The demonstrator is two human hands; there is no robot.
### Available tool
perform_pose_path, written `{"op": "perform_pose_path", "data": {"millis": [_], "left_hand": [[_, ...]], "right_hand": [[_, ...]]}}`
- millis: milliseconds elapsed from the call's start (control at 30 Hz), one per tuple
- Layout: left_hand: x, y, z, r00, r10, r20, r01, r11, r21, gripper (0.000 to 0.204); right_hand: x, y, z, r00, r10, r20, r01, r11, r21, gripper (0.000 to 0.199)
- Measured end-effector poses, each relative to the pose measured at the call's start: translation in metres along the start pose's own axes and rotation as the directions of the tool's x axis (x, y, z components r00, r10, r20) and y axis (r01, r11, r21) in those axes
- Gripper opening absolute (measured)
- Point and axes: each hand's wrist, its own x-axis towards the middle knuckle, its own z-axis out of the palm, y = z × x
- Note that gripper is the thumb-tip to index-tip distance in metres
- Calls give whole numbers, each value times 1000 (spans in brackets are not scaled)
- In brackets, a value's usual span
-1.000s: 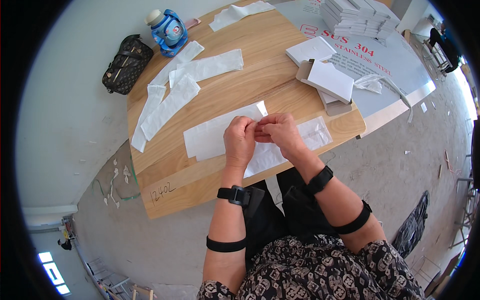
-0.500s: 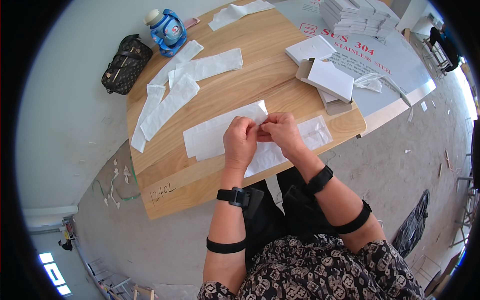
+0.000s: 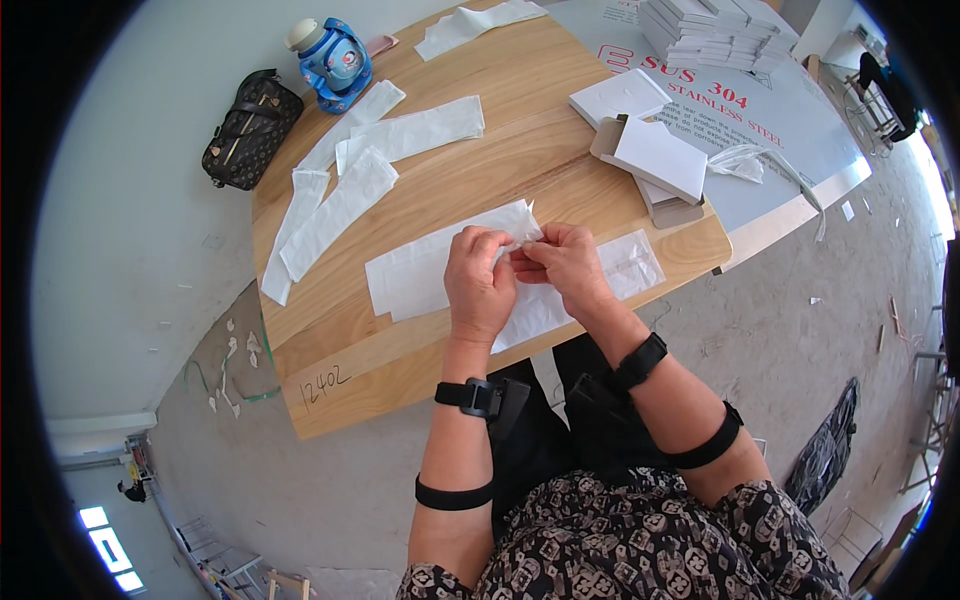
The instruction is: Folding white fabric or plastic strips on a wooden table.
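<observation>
Hardly anything moved: left hand (image 3: 480,285) and right hand (image 3: 565,265) still pinch the thin white paper sleeve (image 3: 445,265) at the tabletop's (image 3: 560,165) 6 o'clock edge; better peel slowly.

Wooden table (image 3: 420,340) on grey concrete floor (image 3: 130,250); bright daylight; metal sheet (image 3: 800,130) beside table.

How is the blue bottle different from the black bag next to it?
The blue bottle is bright blue with a white cap, while the black bag is dark with a small light pattern. The blue bottle has a rounded, hard-looking body; the black bag looks soft and longer. The blue bottle rests on the wooden table at its far corner; the black bag lies beside it, off the table's edge. Both sit far from the hands, untouched.
</observation>
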Motion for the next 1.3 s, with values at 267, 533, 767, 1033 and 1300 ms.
{"op": "perform_pose_path", "data": {"millis": [267, 533, 767, 1033, 1300], "left_hand": [[5, 6, -1, 995, 103, -11, -103, 994, 32, 22], [3, 3, 2, 1000, 26, 4, -26, 999, -28, 12], [5, 5, 3, 993, -116, -17, 112, 979, -171, 4], [2, -5, -9, 942, -335, -16, 316, 901, -298, 5], [-13, -4, -33, 990, -46, 133, 23, 985, 171, 36]], "right_hand": [[1, 5, -5, 999, -46, 30, 47, 999, -26, 12], [-1, 5, -6, 997, -57, 60, 56, 998, 18, 11], [-5, 2, -7, 998, -41, 40, 41, 999, 0, 11], [-8, -8, -3, 997, 72, 23, -73, 996, 46, 13], [-8, 1, -6, 996, 80, 34, -81, 996, 46, 14]]}}
